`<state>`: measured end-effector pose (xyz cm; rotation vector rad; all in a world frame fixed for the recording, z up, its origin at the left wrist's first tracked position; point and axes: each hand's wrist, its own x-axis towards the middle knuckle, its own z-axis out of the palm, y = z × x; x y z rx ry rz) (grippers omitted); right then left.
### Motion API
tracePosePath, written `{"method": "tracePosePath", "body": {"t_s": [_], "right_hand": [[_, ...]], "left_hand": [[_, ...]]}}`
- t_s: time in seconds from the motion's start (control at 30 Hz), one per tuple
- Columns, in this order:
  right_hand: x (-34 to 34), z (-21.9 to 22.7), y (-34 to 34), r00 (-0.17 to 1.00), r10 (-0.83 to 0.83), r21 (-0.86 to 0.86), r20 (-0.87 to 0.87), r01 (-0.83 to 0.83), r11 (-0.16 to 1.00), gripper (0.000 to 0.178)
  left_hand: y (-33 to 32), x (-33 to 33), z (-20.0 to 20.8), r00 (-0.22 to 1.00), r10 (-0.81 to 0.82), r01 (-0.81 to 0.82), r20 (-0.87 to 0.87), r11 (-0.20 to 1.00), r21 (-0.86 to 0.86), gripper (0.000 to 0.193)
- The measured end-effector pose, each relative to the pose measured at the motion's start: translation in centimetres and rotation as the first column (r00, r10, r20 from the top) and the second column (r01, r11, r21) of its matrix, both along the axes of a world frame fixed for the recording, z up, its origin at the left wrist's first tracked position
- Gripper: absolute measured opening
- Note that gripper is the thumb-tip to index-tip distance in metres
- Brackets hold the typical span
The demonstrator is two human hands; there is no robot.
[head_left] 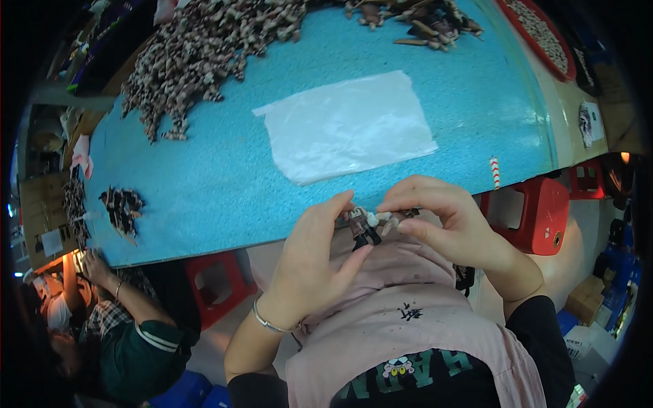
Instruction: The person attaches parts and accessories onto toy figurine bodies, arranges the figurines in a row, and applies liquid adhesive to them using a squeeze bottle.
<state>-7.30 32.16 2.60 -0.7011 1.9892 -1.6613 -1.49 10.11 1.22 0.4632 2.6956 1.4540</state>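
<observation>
Near the table's front edge, my left hand (pixel 306 251) holds a small toy figure (pixel 362 230) between thumb and fingers. The figure has a brown body and black legs. My right hand (pixel 449 221) pinches a small pale and brown piece (pixel 391 220) at the figure's right side. The two seem to touch, though fingers partly hide the spot. Just beyond my hands, a clear plastic sheet (pixel 347 126) lies flat on the blue tabletop (pixel 211 177).
A large heap of small brown and white pieces (pixel 197 58) covers the far left. Darker parts (pixel 432 24) lie at the back, with another small pile (pixel 122 209) at left. A red tray (pixel 541 34) stands far right; red stools (pixel 527 214) flank me. Someone's arm (pixel 129 292) works at left.
</observation>
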Motion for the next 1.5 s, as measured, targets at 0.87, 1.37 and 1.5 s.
{"method": "tracePosePath", "body": {"t_s": [0.87, 1.37, 1.5], "right_hand": [[1.0, -1.0, -2.6, 0.951, -0.096, 0.025, 0.294, 0.093, 0.995, 0.022], [2.2, -1.3, -2.9, 0.897, -0.299, 0.004, -0.325, 0.318, 0.948, 0.031], [3.3, -0.7, -2.5, 0.830, -0.205, -0.158, 0.519, 0.329, 0.931, 0.019]], "left_hand": [[-1.0, 0.1, -1.5, 0.988, 0.037, -0.067, 0.150, 0.977, 0.200, 0.042], [0.6, 2.1, -3.1, 0.930, 0.298, -0.368, 0.216, 0.749, 0.551, 0.021], [1.0, 2.8, -2.3, 0.929, 0.362, -0.337, 0.072, 0.753, 0.566, 0.020]]}}
